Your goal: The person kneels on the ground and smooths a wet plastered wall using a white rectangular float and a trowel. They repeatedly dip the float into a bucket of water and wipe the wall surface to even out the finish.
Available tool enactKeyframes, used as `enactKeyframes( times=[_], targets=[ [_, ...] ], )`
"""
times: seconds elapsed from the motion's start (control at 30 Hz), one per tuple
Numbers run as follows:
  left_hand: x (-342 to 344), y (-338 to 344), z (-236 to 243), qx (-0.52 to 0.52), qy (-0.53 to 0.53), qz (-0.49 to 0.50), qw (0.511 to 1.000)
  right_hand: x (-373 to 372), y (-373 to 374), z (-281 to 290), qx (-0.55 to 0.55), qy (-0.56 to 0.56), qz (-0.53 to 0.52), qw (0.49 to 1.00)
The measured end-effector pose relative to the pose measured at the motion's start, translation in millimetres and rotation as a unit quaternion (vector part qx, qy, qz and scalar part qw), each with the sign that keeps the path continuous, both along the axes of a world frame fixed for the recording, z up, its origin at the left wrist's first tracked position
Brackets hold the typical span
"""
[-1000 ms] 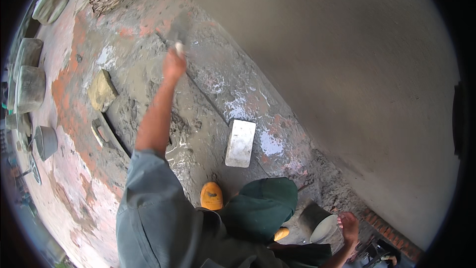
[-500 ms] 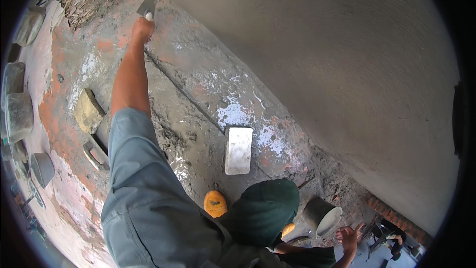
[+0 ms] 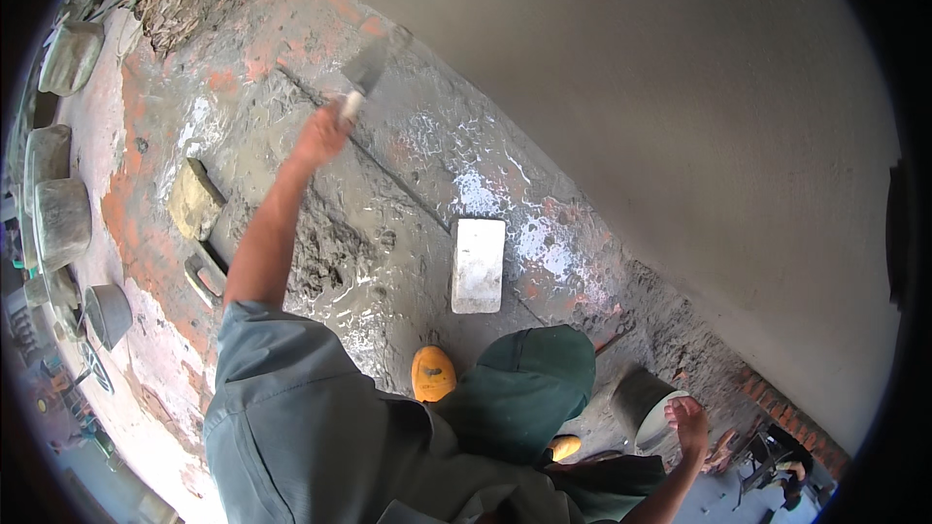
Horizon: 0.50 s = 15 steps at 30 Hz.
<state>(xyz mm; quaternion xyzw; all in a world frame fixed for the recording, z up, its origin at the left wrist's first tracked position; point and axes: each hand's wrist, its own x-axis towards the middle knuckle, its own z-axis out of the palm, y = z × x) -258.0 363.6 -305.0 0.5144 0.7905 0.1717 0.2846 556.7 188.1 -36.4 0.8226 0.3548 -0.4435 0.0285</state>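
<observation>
As your left hand (image 3: 322, 136), fingers wrapped round the trowel (image 3: 366, 70), swings back, work shifts nearer along the wall (image 3: 660, 116); right hand (image 3: 687, 418) half-curled.

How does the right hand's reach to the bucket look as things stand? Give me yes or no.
Probably yes: the right hand looks empty and overlaps the bucket in this view, with nothing visible blocking the way. Whether they touch, I can't tell.

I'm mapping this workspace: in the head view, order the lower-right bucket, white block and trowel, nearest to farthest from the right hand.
1. Bucket: beside the right hand.
2. White block: near picture centre.
3. Trowel: upper left, in the grip of the left hand.
</observation>
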Motion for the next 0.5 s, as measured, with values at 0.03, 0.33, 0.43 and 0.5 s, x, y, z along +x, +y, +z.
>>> enactKeyframes(
  times=[0.03, 0.33, 0.43, 0.5],
  targets=[
    [23.7, -14.1, 6.8, -0.087, -0.027, 0.019, 0.996, 2.3, -0.2, -2.6, 0.003, 0.006, 0.002, 1.000],
    [56.8, -42.6, 18.9, 0.071, 0.077, 0.027, 0.994, 28.7, -31.6, 6.8, 0.024, 0.018, -0.012, 0.999],
    [24.6, 5.5, -10.8, 0.065, 0.132, 0.120, 0.982, 39.2, -41.5, 10.3, 0.041, 0.019, -0.012, 0.999],
    [31.0, 21.0, -25.6, 0.064, 0.148, 0.113, 0.980, 45.0, -49.2, 12.1, 0.050, 0.017, -0.016, 0.998]
  ],
)
